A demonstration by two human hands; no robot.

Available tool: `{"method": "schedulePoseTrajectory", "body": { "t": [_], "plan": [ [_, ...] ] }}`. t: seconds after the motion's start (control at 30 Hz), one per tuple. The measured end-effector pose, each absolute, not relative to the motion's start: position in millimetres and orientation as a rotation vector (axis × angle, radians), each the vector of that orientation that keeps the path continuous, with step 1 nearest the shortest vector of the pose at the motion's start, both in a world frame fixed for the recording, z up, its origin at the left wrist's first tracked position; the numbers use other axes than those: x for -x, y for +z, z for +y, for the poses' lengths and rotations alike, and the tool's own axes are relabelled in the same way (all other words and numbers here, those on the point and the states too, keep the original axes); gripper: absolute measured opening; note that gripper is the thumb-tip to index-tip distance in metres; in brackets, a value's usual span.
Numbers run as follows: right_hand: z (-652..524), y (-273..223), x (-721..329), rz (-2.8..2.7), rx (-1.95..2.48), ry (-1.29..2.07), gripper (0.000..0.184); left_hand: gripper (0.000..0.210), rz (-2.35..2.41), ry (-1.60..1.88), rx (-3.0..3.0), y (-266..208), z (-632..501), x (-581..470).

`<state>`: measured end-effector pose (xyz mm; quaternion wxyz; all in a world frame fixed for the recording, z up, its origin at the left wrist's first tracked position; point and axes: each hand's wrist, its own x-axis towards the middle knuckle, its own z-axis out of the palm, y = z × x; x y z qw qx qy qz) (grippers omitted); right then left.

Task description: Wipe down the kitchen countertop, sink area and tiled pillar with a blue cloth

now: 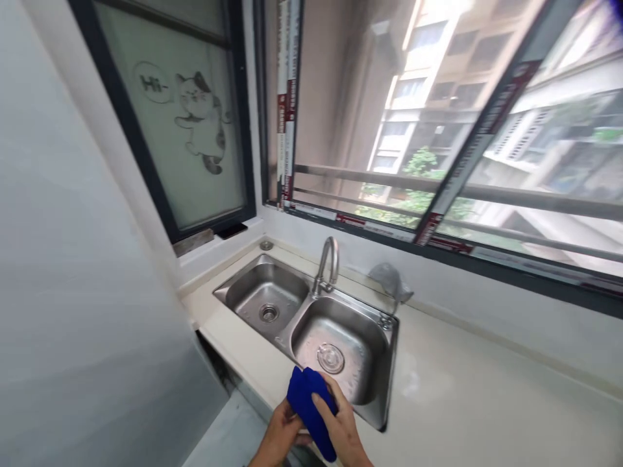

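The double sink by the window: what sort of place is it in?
Most likely a home kitchen, perhaps in a flat. A two-bowl steel sink with a curved faucet is set into a pale countertop, and the window looks out on multi-storey buildings.
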<state>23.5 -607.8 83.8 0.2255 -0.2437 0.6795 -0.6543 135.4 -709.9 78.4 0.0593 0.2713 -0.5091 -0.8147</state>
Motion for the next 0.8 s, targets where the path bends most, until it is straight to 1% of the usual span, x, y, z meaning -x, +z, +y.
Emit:
{"method": "schedulePoseTrajectory", "body": {
  "t": [0.13, 0.23, 0.37, 0.47, 0.53, 0.63, 0.7, 0.73, 0.8],
  "plan": [
    [-561, 84, 12, 2.184, 0.414, -1.976, 0.056, 0.072, -1.539, -2.656, -0.561, 115, -693, -99],
    [-527, 82, 39, 2.361, 0.249, -2.027, 0.06, 0.065, -1.709, -2.737, -0.422, 123, -677, -67],
    [-487, 87, 69, 2.569, 0.161, -2.017, 0.064, 0.057, -1.963, -2.583, -0.394, 116, -651, -25],
    [-461, 103, 95, 2.9, 0.219, -1.956, 0.06, 0.054, -1.921, -2.508, -0.306, 123, -633, 5],
    [-446, 116, 114, 3.123, 0.3, -1.854, 0.056, 0.06, -1.874, -2.52, -0.291, 133, -625, 27],
    [-429, 130, 140, 3.261, 0.345, -1.747, 0.054, 0.067, -1.859, -2.496, -0.298, 144, -627, 57],
    [-423, 126, 148, 3.288, 0.359, -1.72, 0.053, 0.068, -1.916, -2.394, -0.341, 140, -640, 67],
    [-420, 117, 148, 3.296, 0.406, -1.682, 0.049, 0.067, -1.962, -2.311, -0.385, 133, -652, 66],
    [-416, 86, 138, 3.273, 0.627, -1.482, 0.04, 0.063, -2.112, -2.128, -0.451, 109, -685, 52]
  ]
}}
